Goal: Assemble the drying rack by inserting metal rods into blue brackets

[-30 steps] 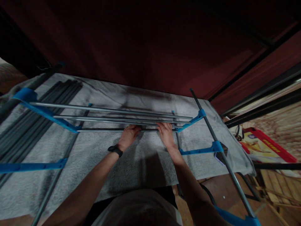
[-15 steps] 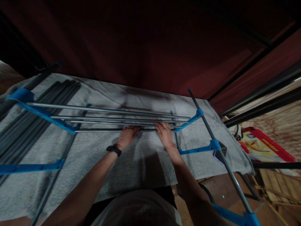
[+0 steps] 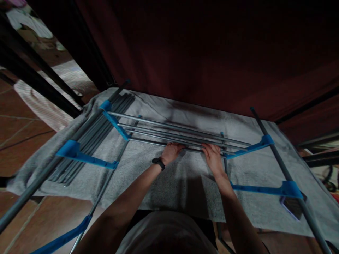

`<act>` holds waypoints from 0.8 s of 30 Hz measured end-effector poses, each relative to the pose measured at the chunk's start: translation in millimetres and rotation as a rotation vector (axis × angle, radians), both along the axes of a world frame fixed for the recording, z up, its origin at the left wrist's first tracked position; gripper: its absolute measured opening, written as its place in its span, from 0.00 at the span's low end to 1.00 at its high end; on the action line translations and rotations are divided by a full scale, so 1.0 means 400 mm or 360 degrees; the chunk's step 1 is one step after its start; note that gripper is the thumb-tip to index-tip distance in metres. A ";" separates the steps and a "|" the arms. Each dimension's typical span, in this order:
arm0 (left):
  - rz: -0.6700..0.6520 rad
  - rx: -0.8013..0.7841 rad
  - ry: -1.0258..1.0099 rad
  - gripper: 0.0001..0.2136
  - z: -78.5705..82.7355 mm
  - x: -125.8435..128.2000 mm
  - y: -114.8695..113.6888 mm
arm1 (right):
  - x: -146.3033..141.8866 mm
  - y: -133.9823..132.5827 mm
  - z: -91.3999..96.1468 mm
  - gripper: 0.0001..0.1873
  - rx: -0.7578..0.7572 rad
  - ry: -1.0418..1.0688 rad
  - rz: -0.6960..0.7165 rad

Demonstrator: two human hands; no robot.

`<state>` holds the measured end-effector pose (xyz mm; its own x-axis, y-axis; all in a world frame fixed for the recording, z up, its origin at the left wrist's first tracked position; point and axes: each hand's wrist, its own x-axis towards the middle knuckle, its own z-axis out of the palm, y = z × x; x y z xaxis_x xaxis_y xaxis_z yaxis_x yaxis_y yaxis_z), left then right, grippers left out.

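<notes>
My left hand (image 3: pixel 171 153), with a dark watch (image 3: pixel 158 162) on the wrist, has its fingers curled over the nearest grey metal tube (image 3: pixel 147 141) of a rack. On the same tube, farther right, my right hand (image 3: pixel 212 158) is also closed over it. Several parallel tubes run behind it between a left blue plastic bracket (image 3: pixel 116 122) and a right blue bracket (image 3: pixel 250 149). These brackets join the long side poles, such as the right pole (image 3: pixel 280 165). My fingertips are partly hidden behind the tube.
A grey towel (image 3: pixel 164 190) covers the table under the rack. Loose grey tubes (image 3: pixel 92 141) lie bundled at the left. Near the right edge, a phone (image 3: pixel 292 209) lies partly under a pole. A dark red curtain (image 3: pixel 198 67) hangs behind; tiled floor (image 3: pixel 23 218) shows lower left.
My view has turned left, so the rack and hands appear farther right and more of the left side shows. Both hands stay on the nearest tube.
</notes>
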<state>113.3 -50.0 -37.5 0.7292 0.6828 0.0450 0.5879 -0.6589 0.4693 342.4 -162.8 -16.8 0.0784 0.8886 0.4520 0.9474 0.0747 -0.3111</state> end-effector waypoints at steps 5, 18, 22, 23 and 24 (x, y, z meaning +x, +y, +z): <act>0.0033 -0.0014 0.0022 0.15 -0.005 0.002 -0.004 | 0.001 -0.002 -0.004 0.17 -0.0031 -0.0003 0.0003; 0.0043 0.0010 -0.0027 0.16 -0.018 -0.003 0.002 | 0.004 -0.008 -0.003 0.17 -0.0039 0.0016 0.0054; 0.0035 0.0001 -0.0098 0.15 -0.027 -0.007 0.001 | 0.003 -0.011 -0.001 0.17 -0.0016 0.0032 0.0064; 0.0026 0.0007 -0.0125 0.15 -0.029 -0.008 0.001 | 0.003 -0.011 0.000 0.17 -0.0015 0.0034 0.0060; 0.0012 0.0017 -0.0157 0.15 -0.030 -0.010 0.001 | 0.003 -0.012 0.000 0.17 -0.0015 0.0038 0.0058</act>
<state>109.3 -49.6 -49.5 0.7159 0.6872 0.1237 0.5438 -0.6599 0.5184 343.5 -167.8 -16.8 0.0566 0.8952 0.4421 0.9365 0.1059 -0.3342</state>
